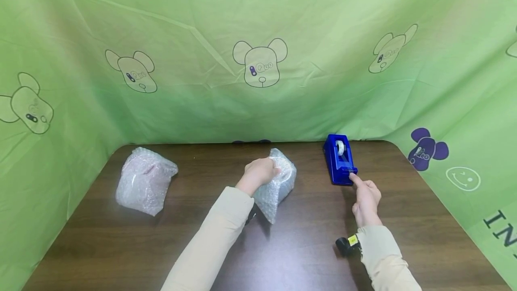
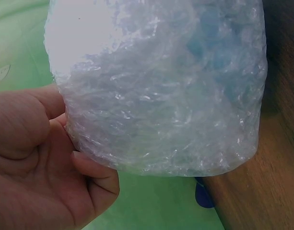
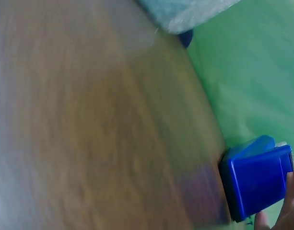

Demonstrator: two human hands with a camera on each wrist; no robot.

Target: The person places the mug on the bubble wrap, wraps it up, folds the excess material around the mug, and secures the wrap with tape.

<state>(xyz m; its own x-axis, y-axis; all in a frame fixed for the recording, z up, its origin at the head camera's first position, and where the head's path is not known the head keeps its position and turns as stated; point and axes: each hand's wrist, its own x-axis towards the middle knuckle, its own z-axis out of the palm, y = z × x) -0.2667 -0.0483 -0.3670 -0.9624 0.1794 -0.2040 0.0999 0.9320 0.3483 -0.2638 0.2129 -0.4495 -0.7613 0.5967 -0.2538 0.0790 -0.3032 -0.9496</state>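
Observation:
My left hand (image 1: pixel 261 173) grips the upper left side of a bubble-wrapped package (image 1: pixel 286 176) at mid-table. A loose corner of the wrap hangs toward the front. Close up in the left wrist view, the bubble wrap (image 2: pixel 175 110) shows a faint blue patch inside, and my fingers hold it at its edge. At the right, my right hand (image 1: pixel 367 199) reaches the front of a blue tape dispenser (image 1: pixel 336 160), an index fingertip at its cutter. A roll of clear tape (image 1: pixel 340 148) sits in it. I cannot tell whether these fingers pinch the tape end.
Another bubble-wrapped package (image 1: pixel 145 181), pinkish inside, lies at the left of the brown wooden table (image 1: pixel 194 246). A green curtain (image 1: pixel 194 107) with bear-head prints closes in the back and sides. The dispenser stands near the table's back edge.

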